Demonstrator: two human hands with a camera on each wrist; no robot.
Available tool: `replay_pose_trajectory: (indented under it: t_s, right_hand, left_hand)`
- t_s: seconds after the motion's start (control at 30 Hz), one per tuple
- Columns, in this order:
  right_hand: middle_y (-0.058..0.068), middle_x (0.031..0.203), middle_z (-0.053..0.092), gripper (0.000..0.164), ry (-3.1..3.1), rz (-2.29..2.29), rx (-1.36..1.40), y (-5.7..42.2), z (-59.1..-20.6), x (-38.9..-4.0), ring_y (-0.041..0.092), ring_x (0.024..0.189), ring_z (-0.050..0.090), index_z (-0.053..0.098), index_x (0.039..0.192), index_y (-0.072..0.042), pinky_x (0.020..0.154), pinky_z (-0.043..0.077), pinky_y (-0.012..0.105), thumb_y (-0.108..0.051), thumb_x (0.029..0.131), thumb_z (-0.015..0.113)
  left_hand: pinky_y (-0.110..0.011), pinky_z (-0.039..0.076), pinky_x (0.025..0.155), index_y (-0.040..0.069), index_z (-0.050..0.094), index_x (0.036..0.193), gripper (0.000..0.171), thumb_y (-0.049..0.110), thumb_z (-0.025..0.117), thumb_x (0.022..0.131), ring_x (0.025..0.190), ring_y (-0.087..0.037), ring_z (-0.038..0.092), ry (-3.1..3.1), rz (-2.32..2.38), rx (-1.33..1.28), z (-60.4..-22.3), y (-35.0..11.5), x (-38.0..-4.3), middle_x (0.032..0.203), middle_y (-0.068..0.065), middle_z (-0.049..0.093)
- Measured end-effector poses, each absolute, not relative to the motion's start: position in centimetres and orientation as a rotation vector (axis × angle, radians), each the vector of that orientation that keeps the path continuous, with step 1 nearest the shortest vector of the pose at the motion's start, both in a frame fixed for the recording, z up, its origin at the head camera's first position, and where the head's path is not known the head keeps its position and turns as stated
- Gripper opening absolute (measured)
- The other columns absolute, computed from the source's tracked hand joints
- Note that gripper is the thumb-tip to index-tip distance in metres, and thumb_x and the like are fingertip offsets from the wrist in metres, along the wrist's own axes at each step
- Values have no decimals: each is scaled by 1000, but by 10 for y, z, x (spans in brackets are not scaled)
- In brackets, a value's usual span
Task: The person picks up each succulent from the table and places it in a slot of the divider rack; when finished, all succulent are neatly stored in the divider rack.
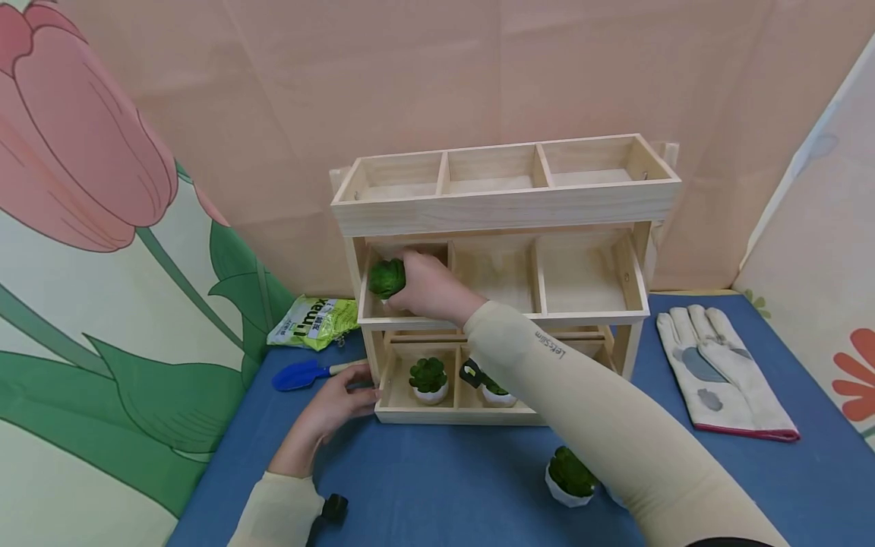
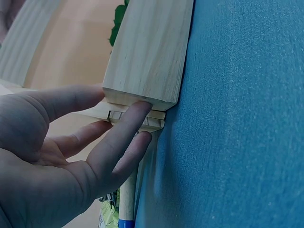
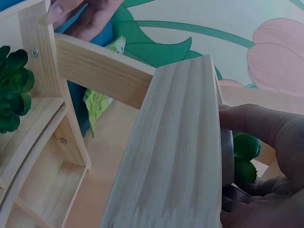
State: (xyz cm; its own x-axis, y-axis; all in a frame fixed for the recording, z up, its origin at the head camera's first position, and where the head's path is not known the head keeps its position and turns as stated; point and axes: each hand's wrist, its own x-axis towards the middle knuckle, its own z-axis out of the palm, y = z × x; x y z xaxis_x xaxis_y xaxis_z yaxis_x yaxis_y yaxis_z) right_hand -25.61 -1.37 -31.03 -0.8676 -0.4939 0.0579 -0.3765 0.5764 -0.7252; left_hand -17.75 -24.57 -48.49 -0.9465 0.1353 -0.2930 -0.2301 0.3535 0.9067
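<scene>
Looking from the head view, we see that our right hand (image 1: 437,289) holds a green potted succulent (image 1: 386,278) at the left compartment (image 1: 434,248) of the wooden shelf's (image 1: 506,214) middle tier. The plant is on the left side of the fingers, which partly cover its pot; whether the pot touches the bottom, we cannot tell. In the right wrist view it is behind the front board (image 3: 180,137). Our left hand (image 1: 342,403) is wide, with spread fingers, and its fingertips touch the end of the bottom tray (image 1: 417,416), near a blue spade (image 1: 299,376). On the right sleeve (image 1: 547,372) we read something like "LetsSlim"; on the green bag (image 1: 316,322), letters ending in "max", with smaller print not readable.
</scene>
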Motion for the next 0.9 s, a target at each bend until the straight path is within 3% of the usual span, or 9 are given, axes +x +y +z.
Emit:
replay_pose_trajectory:
  t_s: [0.33,0.9]
  right_hand:
    - [14,153,57,79,2727,-1069,-695,-19,-312,-255,28,132,62,41,160,-4,114,55,45,-15,93,83]
    - [16,160,47,78,2801,-991,-759,-16,-311,-254,33,138,57,47,158,-8,118,52,51,-20,91,85]
  left_hand:
    - [-51,62,105,-1,40,161,64,9,67,104,139,-49,60,2286,1628,-93,-484,-245,-177,161,-32,44]
    - [-51,63,104,0,40,161,65,10,68,104,139,-50,60,2293,1639,-80,-487,-246,-176,162,-32,43]
